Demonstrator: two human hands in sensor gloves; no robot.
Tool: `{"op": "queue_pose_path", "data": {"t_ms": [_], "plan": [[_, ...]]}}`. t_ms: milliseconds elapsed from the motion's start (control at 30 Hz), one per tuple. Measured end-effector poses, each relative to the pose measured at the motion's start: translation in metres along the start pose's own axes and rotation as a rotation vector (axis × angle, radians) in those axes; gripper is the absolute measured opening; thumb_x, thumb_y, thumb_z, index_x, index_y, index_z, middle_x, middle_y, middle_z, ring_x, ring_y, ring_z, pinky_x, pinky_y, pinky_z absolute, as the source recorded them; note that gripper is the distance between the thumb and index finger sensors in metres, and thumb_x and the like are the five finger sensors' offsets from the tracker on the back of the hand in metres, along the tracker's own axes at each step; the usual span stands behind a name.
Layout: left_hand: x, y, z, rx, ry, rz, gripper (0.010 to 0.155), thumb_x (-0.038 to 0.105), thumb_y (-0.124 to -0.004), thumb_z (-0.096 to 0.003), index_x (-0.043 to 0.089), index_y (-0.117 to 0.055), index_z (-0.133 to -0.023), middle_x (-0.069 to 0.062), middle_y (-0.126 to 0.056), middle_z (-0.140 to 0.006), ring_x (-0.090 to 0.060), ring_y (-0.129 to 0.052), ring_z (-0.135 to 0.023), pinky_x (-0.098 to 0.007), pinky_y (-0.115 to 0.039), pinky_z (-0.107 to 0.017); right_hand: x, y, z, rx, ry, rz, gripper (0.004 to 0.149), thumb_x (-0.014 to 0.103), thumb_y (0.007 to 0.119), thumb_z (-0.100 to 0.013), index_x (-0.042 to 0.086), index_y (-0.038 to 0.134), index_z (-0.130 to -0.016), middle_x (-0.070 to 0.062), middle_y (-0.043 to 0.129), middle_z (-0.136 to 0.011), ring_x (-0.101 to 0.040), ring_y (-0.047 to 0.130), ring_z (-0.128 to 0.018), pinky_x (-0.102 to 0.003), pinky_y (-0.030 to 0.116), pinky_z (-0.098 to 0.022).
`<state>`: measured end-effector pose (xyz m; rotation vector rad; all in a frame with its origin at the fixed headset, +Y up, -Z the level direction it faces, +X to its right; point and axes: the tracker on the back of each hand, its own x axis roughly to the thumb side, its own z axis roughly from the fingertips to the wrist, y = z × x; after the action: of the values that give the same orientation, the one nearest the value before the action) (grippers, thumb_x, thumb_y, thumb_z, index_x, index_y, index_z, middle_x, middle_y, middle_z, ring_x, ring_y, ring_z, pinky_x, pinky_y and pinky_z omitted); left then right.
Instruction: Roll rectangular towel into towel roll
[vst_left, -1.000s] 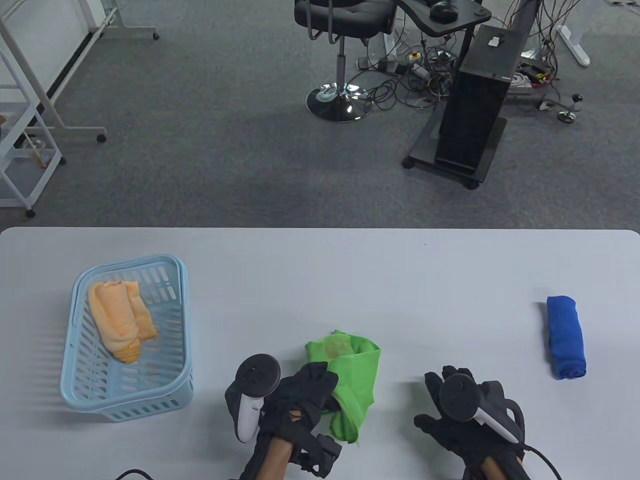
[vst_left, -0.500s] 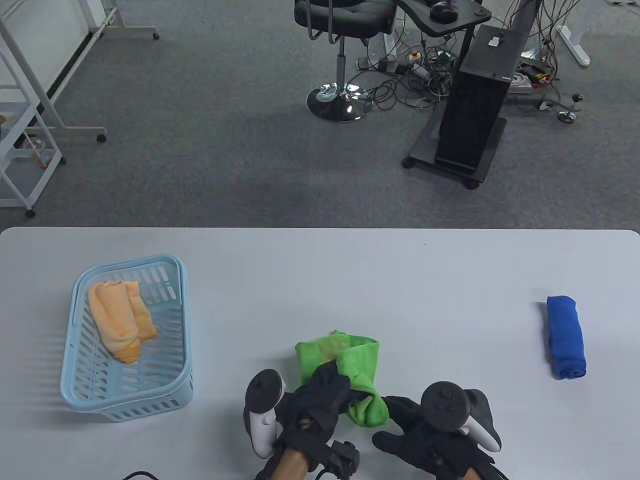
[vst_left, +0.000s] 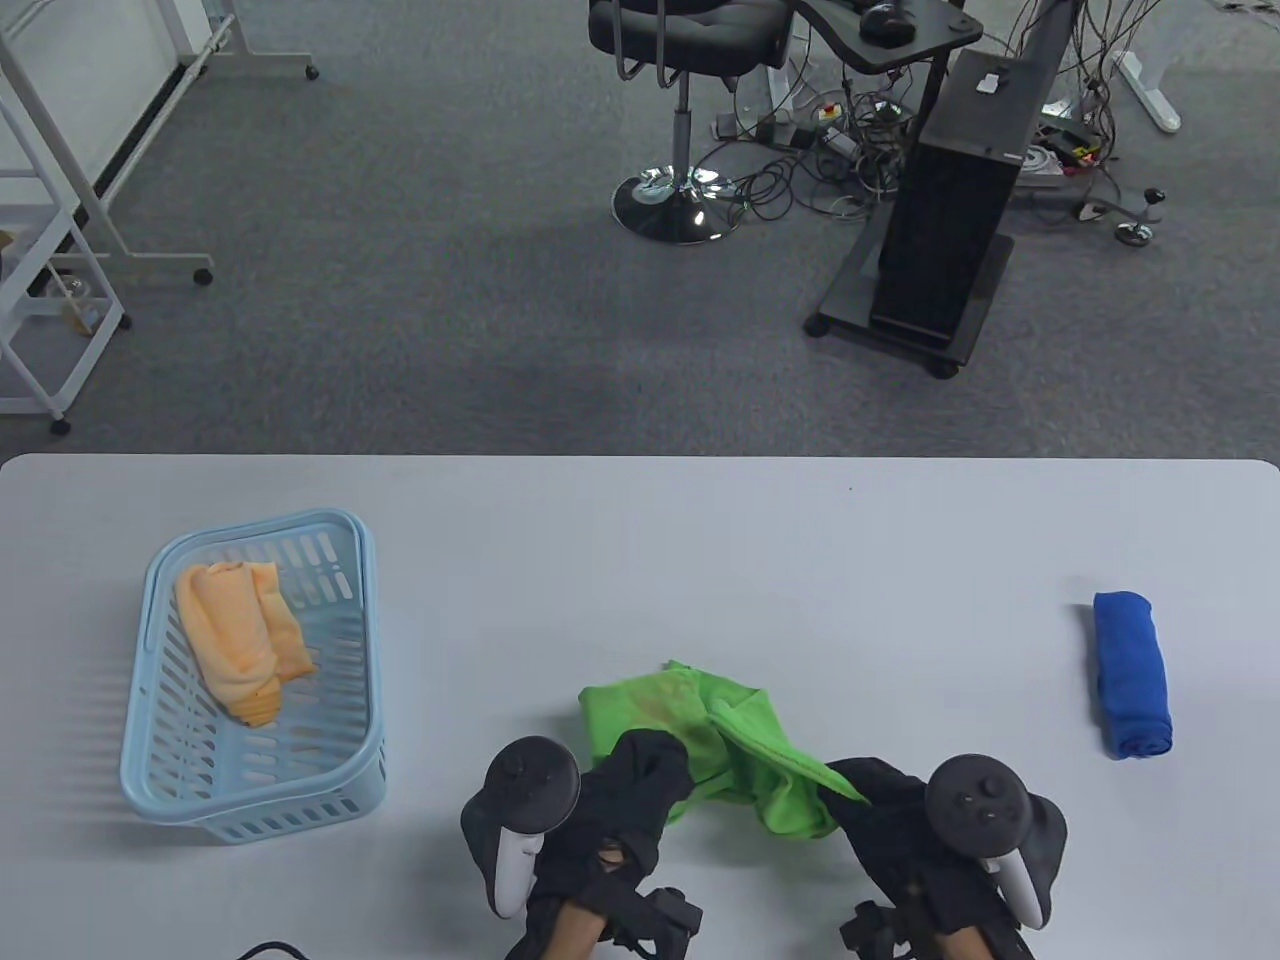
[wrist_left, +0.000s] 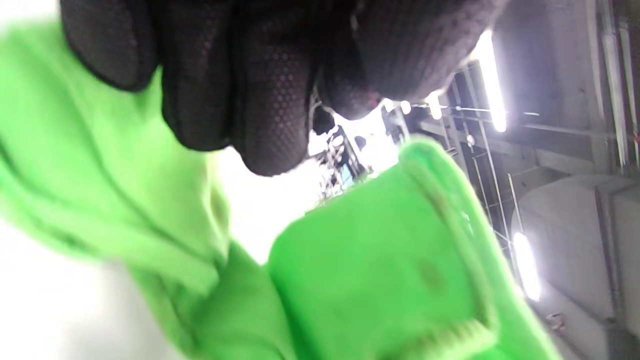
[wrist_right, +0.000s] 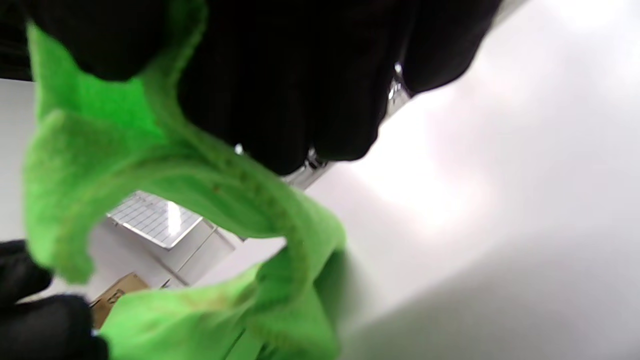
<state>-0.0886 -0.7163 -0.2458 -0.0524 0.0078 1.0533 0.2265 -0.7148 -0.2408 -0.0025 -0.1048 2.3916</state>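
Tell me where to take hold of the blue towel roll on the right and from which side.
Grip the blue towel roll across its middle, coming from above with fingers on its two long sides. It lies flat, alone on the table, long axis running near to far, so a mid-length hold should keep it from unrolling.

A: Beneath the left hand's fingers (vst_left: 655, 765), the green towel (vst_left: 715, 745) is covered; both forearms are cut by the table view's bottom edge.

B: Both wrist views are blurred; the right hand's fingers (wrist_right: 300, 100) show as shapeless black.
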Motion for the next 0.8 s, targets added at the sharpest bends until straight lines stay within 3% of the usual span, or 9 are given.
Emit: {"op": "queue_pose_path", "data": {"t_ms": [100,167,233,333,433,500,533,700,800], "plan": [[0.017,0.004,0.007,0.06,-0.13,-0.152,0.057,0.042,-0.08,-0.0423,0.027,-0.075,-0.097,-0.02,-0.084,-0.092,-0.048,-0.075,-0.088,-0.065,-0.057,-0.062,0.004,-0.001,0.002,-0.029,-0.039,0.063,0.043,0.049,0.078,-0.029,0.024,0.098,-0.058,-0.001,0.1,-0.065,-0.026,0.099,-0.066,-0.055,0.069,-0.061],[0.029,-0.001,0.011,0.039,-0.248,-0.208,0.061,0.043,-0.081,-0.0419,0.029,-0.069,-0.101,-0.014,-0.075,-0.101,-0.049,-0.063,-0.095,-0.066,-0.049,-0.066,0.009,0.004,0.003,-0.012,-0.065,0.093,0.043,0.05,0.079,-0.028,0.024,0.098,-0.056,0.0,0.1,-0.063,-0.025,0.099,-0.065,-0.055,0.069,-0.061],[0.04,-0.013,0.016,-0.044,-0.372,-0.261,0.066,0.044,-0.082,-0.0406,0.032,-0.064,-0.103,-0.007,-0.063,-0.111,-0.049,-0.046,-0.102,-0.066,-0.04,-0.069,0.014,0.01,0.005,0.011,-0.09,0.12,0.043,0.05,0.079,-0.027,0.025,0.097,-0.056,0.0,0.1,-0.063,-0.025,0.099,-0.065,-0.055,0.069,-0.061],[0.049,-0.037,0.019,-0.213,-0.477,-0.38,0.076,0.048,-0.085,-0.0378,0.034,-0.057,-0.107,-0.004,-0.061,-0.113,-0.048,-0.043,-0.105,-0.068,-0.038,-0.069,0.024,0.018,0.007,0.035,-0.139,0.161,0.043,0.051,0.08,-0.026,0.025,0.097,-0.056,0.001,0.1,-0.063,-0.025,0.099,-0.065,-0.055,0.068,-0.061],[0.049,-0.056,0.019,-0.234,-0.486,-0.529,0.074,0.045,-0.089,-0.0358,0.029,-0.064,-0.103,-0.008,-0.085,-0.094,-0.047,-0.06,-0.1,-0.07,-0.045,-0.067,0.029,0.021,0.01,0.064,-0.165,0.155,0.044,0.051,0.08,-0.026,0.025,0.096,-0.058,0.0,0.099,-0.065,-0.025,0.098,-0.067,-0.056,0.067,-0.062],[0.046,-0.057,0.017,-0.149,-0.469,-0.574,0.046,0.037,-0.087,-0.038,0.031,-0.089,-0.083,-0.002,-0.101,-0.068,-0.039,-0.082,-0.089,-0.068,-0.055,-0.065,0.028,0.021,0.01,0.079,-0.171,0.159,0.046,0.05,0.08,-0.027,0.024,0.095,-0.061,-0.001,0.098,-0.067,-0.026,0.097,-0.068,-0.056,0.067,-0.063],[0.044,-0.054,0.015,-0.118,-0.454,-0.557,0.042,0.038,-0.086,-0.0384,0.03,-0.092,-0.079,-0.003,-0.102,-0.063,-0.037,-0.086,-0.085,-0.068,-0.057,-0.065,0.028,0.021,0.01,0.082,-0.174,0.165,0.047,0.05,0.08,-0.027,0.024,0.095,-0.063,-0.001,0.097,-0.069,-0.026,0.096,-0.07,-0.056,0.066,-0.063],[0.029,-0.034,0.008,-0.043,-0.325,-0.374,0.041,0.042,-0.084,-0.0397,0.025,-0.096,-0.075,-0.005,-0.105,-0.053,-0.036,-0.094,-0.076,-0.066,-0.065,-0.061,0.022,0.021,0.007,0.097,-0.16,0.177,0.047,0.05,0.08,-0.027,0.024,0.093,-0.064,-0.001,0.096,-0.07,-0.026,0.095,-0.071,-0.057,0.065,-0.063],[0.021,-0.029,0.006,-0.047,-0.277,-0.291,0.041,0.043,-0.083,-0.0399,0.022,-0.098,-0.072,-0.006,-0.108,-0.045,-0.034,-0.1,-0.07,-0.064,-0.069,-0.058,0.021,0.025,0.007,0.138,-0.158,0.177,0.058,0.054,0.079,-0.026,0.023,0.088,-0.074,-0.004,0.089,-0.08,-0.029,0.089,-0.078,-0.059,0.062,-0.064]]}}
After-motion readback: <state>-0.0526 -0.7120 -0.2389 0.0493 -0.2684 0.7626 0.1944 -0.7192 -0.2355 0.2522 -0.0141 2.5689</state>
